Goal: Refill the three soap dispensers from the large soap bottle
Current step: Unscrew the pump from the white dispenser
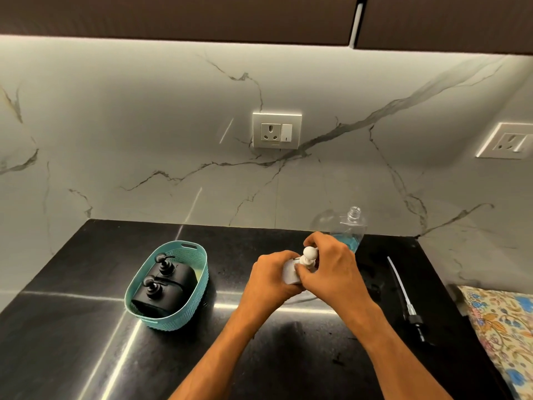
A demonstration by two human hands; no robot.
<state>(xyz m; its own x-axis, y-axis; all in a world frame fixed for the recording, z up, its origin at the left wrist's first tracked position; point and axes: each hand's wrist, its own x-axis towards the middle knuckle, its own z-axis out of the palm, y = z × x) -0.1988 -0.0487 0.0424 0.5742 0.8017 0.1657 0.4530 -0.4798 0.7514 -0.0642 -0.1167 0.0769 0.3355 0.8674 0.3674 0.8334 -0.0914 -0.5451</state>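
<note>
My left hand [269, 277] is wrapped round the body of the white soap dispenser [290, 275], holding it down on the black counter [86, 327]. My right hand [331, 269] has its grip pinched on the white pump head [309, 255] at the top. I judge this to be the cap-turning step on this one dispenser; whether I am unscrewing it to fill or closing it after filling I cannot tell from here, since my fingers hide the neck and the level inside.

The large soap bottle [347, 233] stands just behind my right hand, against the marble wall, uncapped, with only a low pool of blue soap in the bottom. Its long pump tube [406, 298] lies on the counter well to the right, near the floral cloth [501, 342]. The other two dispensers, both black [170, 280], sit in the teal basket [199, 287] to the left, pumps on.

If the white one is being opened, the next move calls for lifting the pump clear and setting it down, then tipping the big bottle slowly, as so little is left that it will need a steep tilt. If it is being closed, it goes aside and a black one comes out of the basket.

There is open counter between the basket and my hands, and more in front of me toward the near edge. The tight spot is behind: the open bottle stands close to my right knuckles and a careless twist could knock it over.
</note>
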